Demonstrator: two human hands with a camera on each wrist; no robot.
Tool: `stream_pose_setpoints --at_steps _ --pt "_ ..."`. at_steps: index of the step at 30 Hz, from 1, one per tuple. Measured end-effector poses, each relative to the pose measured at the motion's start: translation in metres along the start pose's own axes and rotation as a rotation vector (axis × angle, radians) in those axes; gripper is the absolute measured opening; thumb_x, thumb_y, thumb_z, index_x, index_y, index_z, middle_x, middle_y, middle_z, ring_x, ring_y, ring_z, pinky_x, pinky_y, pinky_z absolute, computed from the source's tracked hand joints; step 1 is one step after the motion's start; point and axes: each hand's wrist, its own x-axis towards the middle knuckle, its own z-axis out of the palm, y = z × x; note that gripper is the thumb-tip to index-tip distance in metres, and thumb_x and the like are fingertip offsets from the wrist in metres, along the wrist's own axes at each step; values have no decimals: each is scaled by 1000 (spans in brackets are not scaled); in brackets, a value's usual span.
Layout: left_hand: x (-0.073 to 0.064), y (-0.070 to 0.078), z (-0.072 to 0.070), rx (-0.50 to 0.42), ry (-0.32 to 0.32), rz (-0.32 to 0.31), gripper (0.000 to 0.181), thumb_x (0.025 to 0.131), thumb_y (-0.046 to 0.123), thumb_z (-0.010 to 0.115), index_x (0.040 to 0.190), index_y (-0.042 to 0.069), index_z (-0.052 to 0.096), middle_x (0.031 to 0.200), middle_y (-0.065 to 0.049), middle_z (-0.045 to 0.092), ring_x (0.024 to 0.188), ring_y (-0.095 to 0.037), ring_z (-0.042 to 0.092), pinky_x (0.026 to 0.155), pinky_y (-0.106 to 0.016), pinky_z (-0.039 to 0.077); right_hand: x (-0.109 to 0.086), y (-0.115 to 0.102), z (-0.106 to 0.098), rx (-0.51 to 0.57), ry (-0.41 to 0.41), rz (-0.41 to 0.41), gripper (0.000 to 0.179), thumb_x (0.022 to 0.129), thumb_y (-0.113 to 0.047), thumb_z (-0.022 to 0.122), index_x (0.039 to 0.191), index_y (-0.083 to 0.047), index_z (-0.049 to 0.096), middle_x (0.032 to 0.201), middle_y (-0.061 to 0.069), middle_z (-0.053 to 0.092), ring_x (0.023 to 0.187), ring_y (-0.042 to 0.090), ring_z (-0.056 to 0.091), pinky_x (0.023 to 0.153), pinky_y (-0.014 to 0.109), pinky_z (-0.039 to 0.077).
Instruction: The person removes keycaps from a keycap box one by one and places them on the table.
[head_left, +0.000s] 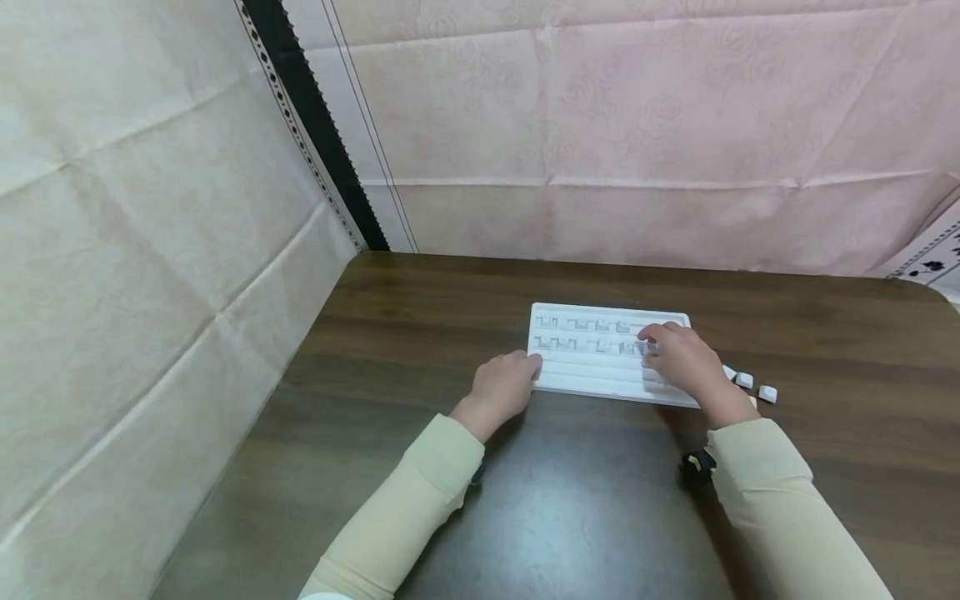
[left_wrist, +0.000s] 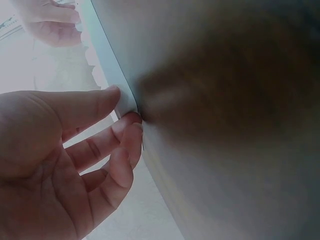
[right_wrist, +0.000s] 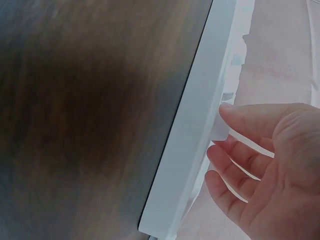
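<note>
A white rectangular board point(head_left: 577, 375) with ridged rows lies on the table; small white raised pieces point(head_left: 603, 326) line its two far rows. My left hand point(head_left: 506, 385) holds the board's near left corner, the thumb point(left_wrist: 112, 97) on top and fingertips at its lower edge in the left wrist view. Over the board's right part, my right hand point(head_left: 682, 362) pinches a small white block point(right_wrist: 220, 126) between thumb and fingers, right at the board's top. Its other fingers are loosely bent. From the head, that block is mostly hidden by the hand.
A few loose white blocks point(head_left: 767, 393) lie on the brown wooden table point(head_left: 570, 500) just right of the board. Pale cloth point(head_left: 637, 125) hangs behind the table's far edge, and more cloth point(head_left: 135, 292) covers the left side.
</note>
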Motion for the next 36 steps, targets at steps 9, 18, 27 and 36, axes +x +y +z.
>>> stream_pose_setpoints --at_steps 9,18,27,36 --pt "1 0 -1 2 -2 -1 8 91 20 57 97 15 59 84 -1 60 66 -13 50 54 -23 39 2 -1 1 -15 26 -22 28 87 -6 55 114 1 59 121 26 53 113 43 45 96 59 34" --pt "1 1 -2 3 1 4 9 91 21 57 98 15 60 85 -1 60 66 -13 50 54 -23 39 4 1 0 -30 38 -17 25 87 -3 53 111 4 60 118 27 54 110 42 48 97 57 34" --pt "1 1 -1 0 -6 6 9 91 20 57 98 15 59 84 -1 60 66 -13 50 54 -23 39 1 5 -3 12 31 10 26 88 -4 55 112 4 60 117 27 53 109 41 48 97 56 35" --pt "0 1 -2 10 -15 1 10 91 21 57 98 15 59 83 -1 59 65 -13 50 54 -23 39 -3 17 -10 31 82 12 25 87 -2 53 110 6 60 111 28 55 102 40 49 93 56 36"
